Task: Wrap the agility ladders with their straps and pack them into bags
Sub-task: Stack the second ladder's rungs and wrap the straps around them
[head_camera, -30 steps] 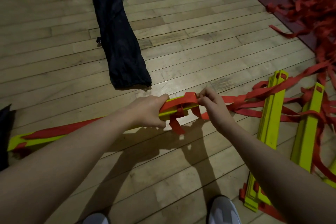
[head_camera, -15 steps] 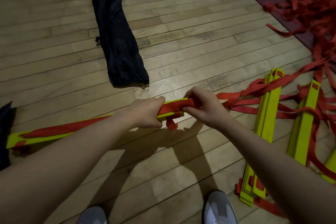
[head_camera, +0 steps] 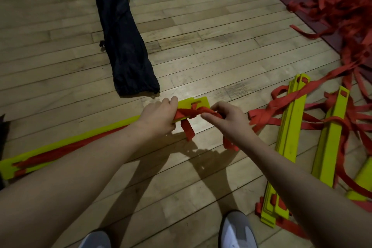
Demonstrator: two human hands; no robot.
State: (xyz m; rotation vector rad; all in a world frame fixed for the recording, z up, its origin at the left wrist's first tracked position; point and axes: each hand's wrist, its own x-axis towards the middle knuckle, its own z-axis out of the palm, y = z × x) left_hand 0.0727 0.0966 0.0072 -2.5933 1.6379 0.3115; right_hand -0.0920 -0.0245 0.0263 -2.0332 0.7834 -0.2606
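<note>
Hands (head_camera: 161, 116) (head_camera: 227, 120) still gripping red strap (head_camera: 193, 113); knot now cinched, ladder bundle (head_camera: 193, 103) end exposed.

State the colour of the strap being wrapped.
Red strap, wound round yellow-green rungs; head view.

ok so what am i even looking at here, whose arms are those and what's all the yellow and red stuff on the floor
The camera sits on a person's head, looking down, so the arms are theirs and the grey shoes are their feet. They are bundling a stack of yellow ladder rungs. The left hand grips the bundle's end, while the right hand pinches the red strap crossed over that end. On the wooden floor beyond lies a dark bag. To the right lie more yellow rungs tangled in loose red straps.
</note>
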